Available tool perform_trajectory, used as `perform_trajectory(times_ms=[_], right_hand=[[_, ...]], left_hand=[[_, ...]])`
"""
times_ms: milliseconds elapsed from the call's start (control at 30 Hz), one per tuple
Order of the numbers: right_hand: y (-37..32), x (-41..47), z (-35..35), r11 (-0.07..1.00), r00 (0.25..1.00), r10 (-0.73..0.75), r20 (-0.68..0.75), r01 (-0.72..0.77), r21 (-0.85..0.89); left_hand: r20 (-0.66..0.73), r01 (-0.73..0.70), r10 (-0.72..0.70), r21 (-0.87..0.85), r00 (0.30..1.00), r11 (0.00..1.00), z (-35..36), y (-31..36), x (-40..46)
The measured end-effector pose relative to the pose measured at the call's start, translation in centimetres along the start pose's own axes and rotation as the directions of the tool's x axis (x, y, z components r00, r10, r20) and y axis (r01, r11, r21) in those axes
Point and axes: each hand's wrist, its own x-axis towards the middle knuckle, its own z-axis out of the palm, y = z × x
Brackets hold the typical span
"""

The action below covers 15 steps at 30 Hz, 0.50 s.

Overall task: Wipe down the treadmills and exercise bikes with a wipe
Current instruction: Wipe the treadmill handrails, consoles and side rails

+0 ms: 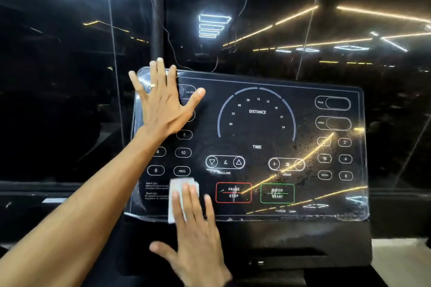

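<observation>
A black treadmill console (256,137) fills the middle of the head view, its glossy panel printed with DISTANCE, TIME, INCLINE, SPEED, PAUSE STOP and QUICK START. My left hand (163,102) lies flat with spread fingers on the panel's upper left corner. My right hand (193,228) presses a white wipe (179,191) flat against the panel's lower left, just left of the PAUSE STOP button. Straight fingers cover the wipe's lower part.
A dark glass wall (303,30) behind the console reflects ceiling lights. A black post (157,18) with a thin cable rises behind the console's left side. The console's black base (279,247) sits below the panel. A pale floor strip (401,261) shows at lower right.
</observation>
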Motion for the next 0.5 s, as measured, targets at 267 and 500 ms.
perform_trajectory(times_ms=[267,500], right_hand=[[8.6,-1.2,-0.3,0.843,0.841,0.537,-0.065,-0.532,0.08],[5.3,6.3,-3.4,0.983,0.982,0.175,-0.067,-0.17,0.074]], left_hand=[[0.148,-0.139,0.135,0.011,0.98,0.99,-0.1,2.6,2.7],[0.138,-0.138,0.129,0.057,0.982,0.989,0.5,3.1,2.3]])
